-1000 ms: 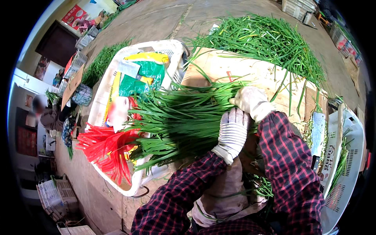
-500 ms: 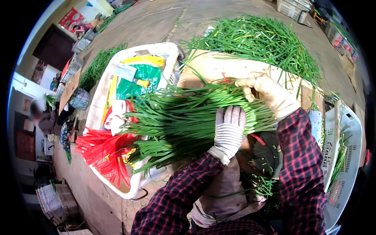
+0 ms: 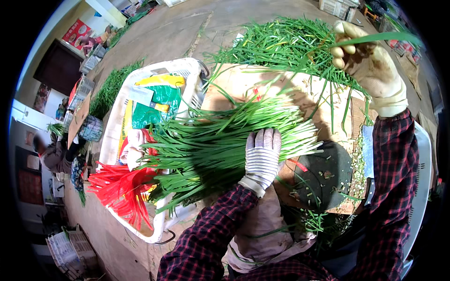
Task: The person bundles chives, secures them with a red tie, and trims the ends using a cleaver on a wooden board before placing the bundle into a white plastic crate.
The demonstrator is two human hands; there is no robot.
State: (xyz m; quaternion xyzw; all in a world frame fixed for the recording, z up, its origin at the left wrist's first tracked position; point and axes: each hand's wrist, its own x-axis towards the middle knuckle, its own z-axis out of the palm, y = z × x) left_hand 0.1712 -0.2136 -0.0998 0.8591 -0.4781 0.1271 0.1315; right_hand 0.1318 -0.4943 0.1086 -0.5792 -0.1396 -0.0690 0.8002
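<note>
A thick bunch of garlic chives (image 3: 201, 140) lies across the board, its pale stem ends to the right and green leaves to the left. My left hand (image 3: 263, 154), in a white striped glove, is closed over the bunch near the stems. Raised at the upper right, beyond the board's edge, is my right hand (image 3: 372, 70) in a stained glove. Its fingers are curled on a long green chive leaf (image 3: 391, 37) that sticks out to the right. Left of the bunch hang many red ties (image 3: 124, 187).
A white basket (image 3: 111, 133) on the left holds green and yellow packaging (image 3: 150, 112). Beyond the wooden board (image 3: 234, 77) lies a loose heap of chives (image 3: 286, 47). A dark round pad (image 3: 323, 180) with trimmings is right of my lap. A pale crate (image 3: 424, 164) stands at right.
My right hand has left the stem ends and risen up and right, now with a leaf in its fingers. My left hand stays on the bunch; the view has shifted slightly.
</note>
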